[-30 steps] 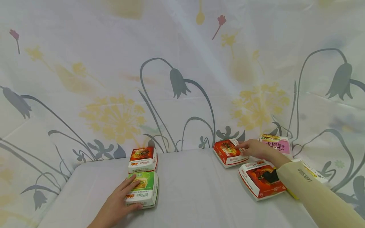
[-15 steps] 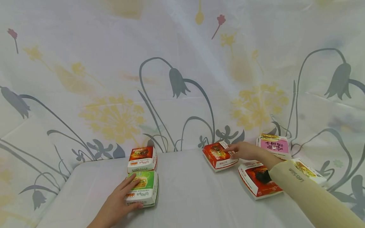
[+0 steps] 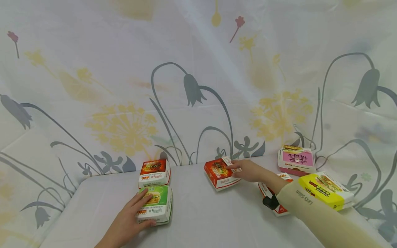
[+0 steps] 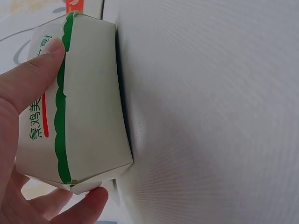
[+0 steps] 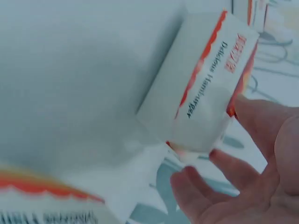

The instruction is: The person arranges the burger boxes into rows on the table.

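My left hand (image 3: pixel 131 215) holds a green and white hamburger box (image 3: pixel 161 199) on the table at left. In the left wrist view its thumb (image 4: pixel 39 74) lies along one printed side, and other fingers touch the box's end. Directly behind stands a red and white hamburger box (image 3: pixel 155 172). My right hand (image 3: pixel 249 170) touches the right end of another red hamburger box (image 3: pixel 217 172) near the middle of the table. One finger lies over its top edge; in the right wrist view the other fingers (image 5: pixel 233 170) extend beside its end, not wrapped around it.
A third red hamburger box (image 3: pixel 268 191) lies partly hidden under the right forearm. A yellow box (image 3: pixel 325 189) and a pink box (image 3: pixel 297 160) stand at right. A flower-printed sheet (image 3: pixel 198 86) rises behind the white-covered table (image 3: pixel 192 213).
The red box under my right hand has slid left and slightly nearer, together with the hand. More of the yellow and pink boxes shows now. My left hand stays on the green box.
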